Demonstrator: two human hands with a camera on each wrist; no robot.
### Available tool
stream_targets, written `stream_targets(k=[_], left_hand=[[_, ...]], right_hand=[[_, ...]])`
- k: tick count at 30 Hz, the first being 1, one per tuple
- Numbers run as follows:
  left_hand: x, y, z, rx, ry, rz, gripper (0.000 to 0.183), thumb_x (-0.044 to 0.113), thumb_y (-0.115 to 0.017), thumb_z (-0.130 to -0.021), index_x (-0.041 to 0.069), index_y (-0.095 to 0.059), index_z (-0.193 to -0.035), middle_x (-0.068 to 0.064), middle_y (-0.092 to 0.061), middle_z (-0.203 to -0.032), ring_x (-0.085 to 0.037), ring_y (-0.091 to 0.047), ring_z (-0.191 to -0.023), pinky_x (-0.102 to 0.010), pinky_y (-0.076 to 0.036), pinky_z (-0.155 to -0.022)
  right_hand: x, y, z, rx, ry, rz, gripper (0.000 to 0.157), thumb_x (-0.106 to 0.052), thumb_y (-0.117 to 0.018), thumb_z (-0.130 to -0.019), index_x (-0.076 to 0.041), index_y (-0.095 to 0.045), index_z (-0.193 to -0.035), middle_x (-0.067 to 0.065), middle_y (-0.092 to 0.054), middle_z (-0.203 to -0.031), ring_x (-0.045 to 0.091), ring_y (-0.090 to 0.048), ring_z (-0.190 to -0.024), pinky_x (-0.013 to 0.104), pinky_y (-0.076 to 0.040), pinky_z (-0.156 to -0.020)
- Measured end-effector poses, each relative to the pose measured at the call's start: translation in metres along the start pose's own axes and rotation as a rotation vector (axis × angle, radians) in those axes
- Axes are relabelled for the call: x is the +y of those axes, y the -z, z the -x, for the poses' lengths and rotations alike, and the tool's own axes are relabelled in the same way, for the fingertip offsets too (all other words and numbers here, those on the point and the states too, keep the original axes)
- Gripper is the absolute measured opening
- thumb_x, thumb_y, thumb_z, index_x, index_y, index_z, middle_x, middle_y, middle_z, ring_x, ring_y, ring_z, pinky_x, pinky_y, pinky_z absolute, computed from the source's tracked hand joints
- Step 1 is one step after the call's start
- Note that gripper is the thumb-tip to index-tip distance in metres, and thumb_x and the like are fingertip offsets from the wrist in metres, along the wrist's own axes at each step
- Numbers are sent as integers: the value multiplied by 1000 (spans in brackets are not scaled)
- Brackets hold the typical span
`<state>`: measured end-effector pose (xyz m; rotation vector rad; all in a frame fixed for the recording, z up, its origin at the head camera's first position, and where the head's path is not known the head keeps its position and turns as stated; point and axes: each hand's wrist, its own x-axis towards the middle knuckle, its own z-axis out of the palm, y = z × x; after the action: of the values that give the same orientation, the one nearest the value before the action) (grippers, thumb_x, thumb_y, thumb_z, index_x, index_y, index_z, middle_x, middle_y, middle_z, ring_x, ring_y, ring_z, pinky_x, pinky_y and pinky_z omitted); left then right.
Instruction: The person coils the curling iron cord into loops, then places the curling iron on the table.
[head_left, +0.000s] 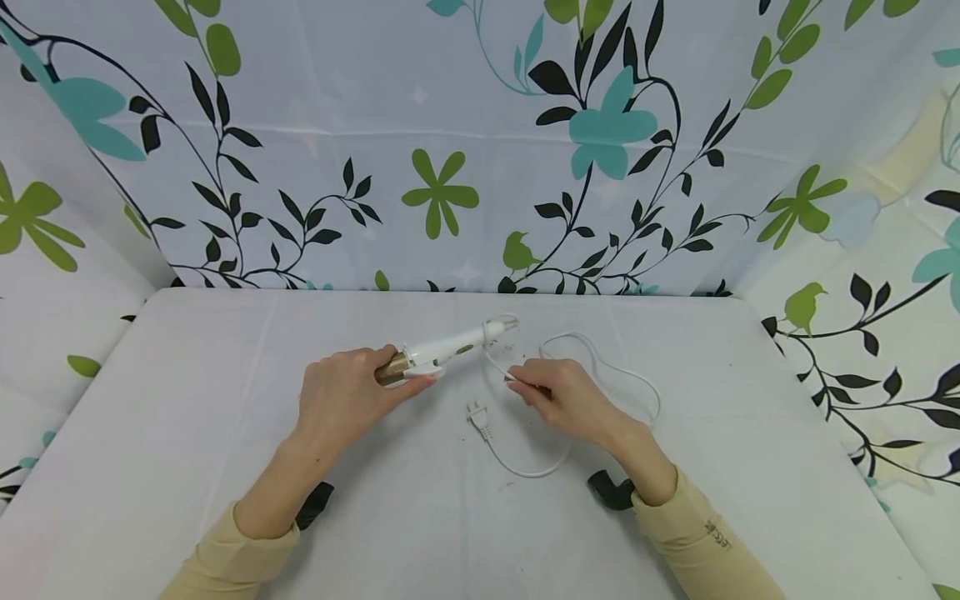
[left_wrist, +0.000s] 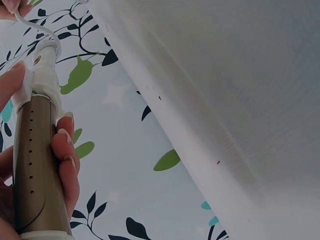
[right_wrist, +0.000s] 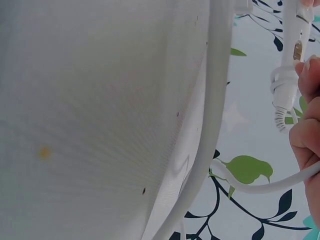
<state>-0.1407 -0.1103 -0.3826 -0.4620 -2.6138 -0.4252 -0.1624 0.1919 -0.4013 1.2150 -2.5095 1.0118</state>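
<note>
A curling iron with a white handle (head_left: 453,344) and a gold-brown barrel (left_wrist: 35,155) is held at a slant over the table. My left hand (head_left: 341,387) grips it by the barrel, which has a row of small holes, the thumb lying along the white clip side. White cord (right_wrist: 216,85) loops round the handle's far end, close to the ribbed cord sleeve (right_wrist: 281,119). My right hand (head_left: 562,396) pinches the cord just off that end. The cord's remaining length trails under and past the right hand to a two-pin plug (head_left: 478,419) on the table.
A white-covered table (head_left: 390,517) spreads beneath both hands. Behind it hangs a patterned curtain (head_left: 360,108) with leaves, flowers and birds. Black wrist mounts (head_left: 313,504) show at both forearms, below the beige sleeves (head_left: 232,558).
</note>
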Motion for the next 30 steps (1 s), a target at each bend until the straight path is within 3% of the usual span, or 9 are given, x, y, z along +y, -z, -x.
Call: stream_targets(k=[10, 17, 30], left_hand=[[-1, -5, 1, 67, -58, -28, 46, 55, -87, -68, 13, -67, -77, 7, -39, -50, -8, -31, -42, -26, -25, -39], [-1, -8, 2, 107, -143, -37, 50, 52, -88, -66, 15, -56, -68, 9, -31, -51, -6, -23, -42, -23, -20, -40], [-5, -8, 1, 122, -255, -28, 48, 51, -90, -63, 13, -65, -74, 8, -38, -50, -3, -22, -45, -20, -19, -42]], right_hand=[[2, 1, 0, 109, 90, 45, 5, -3, -72, -89, -6, -74, -93, -5, -57, -66, 3, -46, -59, 13, -36, -54], [2, 2, 0, 155, 134, 22, 15, 5, -76, -82, -2, -76, -96, -2, -60, -68, 6, -51, -60, 13, -38, -54], [-2, 7, -2, 224, 115, 37, 16, 4, -77, -82, -5, -76, -95, -2, -63, -70, 6, -55, -62, 15, -42, -57]])
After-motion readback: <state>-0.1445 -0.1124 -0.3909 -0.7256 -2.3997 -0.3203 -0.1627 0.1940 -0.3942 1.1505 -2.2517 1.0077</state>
